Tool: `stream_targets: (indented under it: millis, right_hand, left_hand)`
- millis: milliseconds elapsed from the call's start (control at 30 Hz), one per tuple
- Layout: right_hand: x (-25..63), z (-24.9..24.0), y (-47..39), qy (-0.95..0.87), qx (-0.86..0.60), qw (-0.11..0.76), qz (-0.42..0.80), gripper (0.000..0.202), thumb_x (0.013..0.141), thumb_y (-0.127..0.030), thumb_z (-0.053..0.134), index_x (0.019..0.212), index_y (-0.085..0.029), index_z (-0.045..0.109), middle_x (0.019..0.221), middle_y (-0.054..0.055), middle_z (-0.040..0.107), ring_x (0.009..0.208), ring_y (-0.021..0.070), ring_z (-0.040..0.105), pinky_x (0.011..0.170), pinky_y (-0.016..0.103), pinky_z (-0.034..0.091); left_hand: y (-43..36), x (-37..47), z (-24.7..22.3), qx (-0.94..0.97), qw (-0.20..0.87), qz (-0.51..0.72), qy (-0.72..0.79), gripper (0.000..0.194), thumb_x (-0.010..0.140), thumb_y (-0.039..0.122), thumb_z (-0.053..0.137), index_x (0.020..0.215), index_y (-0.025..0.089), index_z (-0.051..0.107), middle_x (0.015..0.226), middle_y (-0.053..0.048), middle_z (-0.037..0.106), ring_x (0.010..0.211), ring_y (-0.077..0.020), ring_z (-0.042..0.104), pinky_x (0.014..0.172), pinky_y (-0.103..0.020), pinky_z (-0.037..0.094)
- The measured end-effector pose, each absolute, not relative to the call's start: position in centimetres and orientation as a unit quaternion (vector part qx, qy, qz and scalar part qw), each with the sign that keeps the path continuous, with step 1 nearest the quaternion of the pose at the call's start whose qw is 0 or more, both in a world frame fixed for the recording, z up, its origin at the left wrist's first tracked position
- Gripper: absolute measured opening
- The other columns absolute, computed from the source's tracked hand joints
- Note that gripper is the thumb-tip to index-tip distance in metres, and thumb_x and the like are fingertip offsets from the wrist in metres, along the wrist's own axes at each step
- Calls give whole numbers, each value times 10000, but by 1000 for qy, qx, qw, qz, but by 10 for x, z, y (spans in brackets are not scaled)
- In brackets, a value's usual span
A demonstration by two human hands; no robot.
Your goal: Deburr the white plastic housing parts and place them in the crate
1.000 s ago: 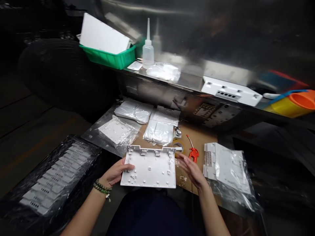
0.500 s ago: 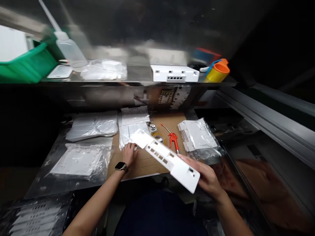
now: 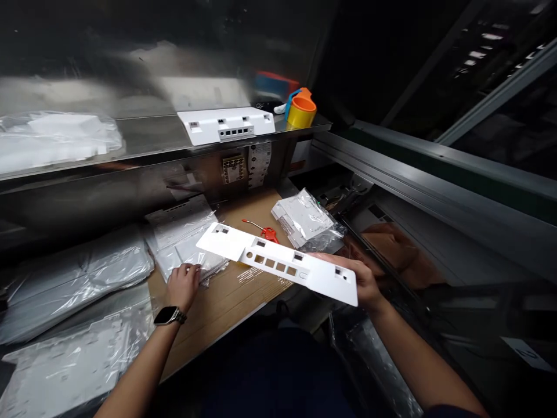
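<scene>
My right hand (image 3: pixel 363 281) grips the right end of a long white plastic panel (image 3: pixel 278 273), its fingers partly hidden behind it. The panel hangs tilted over the cardboard, with a row of square cut-outs and a round hole showing. My left hand (image 3: pixel 183 284), a watch on its wrist, rests with curled fingers at the edge of bagged white parts (image 3: pixel 185 232); whatever those fingers hold, if anything, is hidden. Just behind the panel lies a red air blow gun (image 3: pixel 268 234), partly covered.
A similar white panel (image 3: pixel 237 128) stands on the metal shelf (image 3: pixel 150 134), near a yellow and orange tape roll holder (image 3: pixel 303 110). Bagged white parts (image 3: pixel 304 216) lie right of the cardboard (image 3: pixel 230 299); clear plastic bags (image 3: pixel 78 284) lie left. A metal rail (image 3: pixel 391 168) runs along the right.
The view has swung right. My right hand has turned the panel closer to level, its cut-outs facing me more. My left hand stays by the bagged parts, fingers more curled.
</scene>
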State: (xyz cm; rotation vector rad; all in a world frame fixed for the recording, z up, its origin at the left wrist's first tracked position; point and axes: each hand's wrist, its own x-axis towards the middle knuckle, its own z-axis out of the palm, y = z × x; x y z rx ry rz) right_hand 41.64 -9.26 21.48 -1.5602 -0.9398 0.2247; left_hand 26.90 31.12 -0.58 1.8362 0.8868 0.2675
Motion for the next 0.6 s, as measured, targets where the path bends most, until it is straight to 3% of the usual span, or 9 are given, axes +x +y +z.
stream_targets:
  millis: [67, 133, 300, 433, 600]
  right_hand:
    - [417, 212, -93, -396, -685, 603, 97, 373, 942, -337, 721, 1315, -322, 714, 1317, 51, 721, 1201, 276, 719, 1025, 391, 612]
    - [418, 211, -95, -407, -690, 591, 92, 372, 963, -312, 688, 1334, -343, 699, 1339, 36, 710, 1233, 271, 701, 1054, 394, 593]
    - [420, 211, -98, -449, -701, 548, 74, 418, 981, -225, 641, 1381, -347, 660, 1379, 25, 688, 1298, 263, 659, 1116, 426, 549]
    - [420, 212, -96, -465, -717, 515, 64, 453, 987, -173, 608, 1403, -350, 635, 1395, 11, 679, 1306, 238, 654, 1102, 413, 561]
    - [420, 210, -96, -449, -735, 504, 65, 441, 994, -158, 567, 1386, -341, 652, 1384, 17, 690, 1303, 234, 656, 1090, 416, 566]
  left_hand:
    - [321, 265, -5, 814, 464, 93, 338, 184, 873, 258, 627, 990, 201, 757, 1254, -141, 676, 1365, -374, 458, 1194, -516, 266]
    - [330, 262, -6, 840, 423, 82, 329, 255, 892, 287, 555, 1022, 198, 755, 1190, -147, 711, 1268, -379, 545, 1134, -509, 337]
    - [351, 264, -17, 852, 371, 55, 366, 409, 859, 476, 562, 1086, 195, 753, 931, -138, 773, 979, -382, 696, 825, -440, 497]
    - [358, 273, -21, 847, 404, 50, 343, 381, 766, 582, 654, 901, 235, 735, 974, -81, 807, 984, -319, 728, 792, -355, 521]
    - [356, 278, -18, 836, 421, 73, 343, 460, 686, 675, 729, 770, 240, 607, 850, -71, 800, 880, -309, 743, 735, -350, 548]
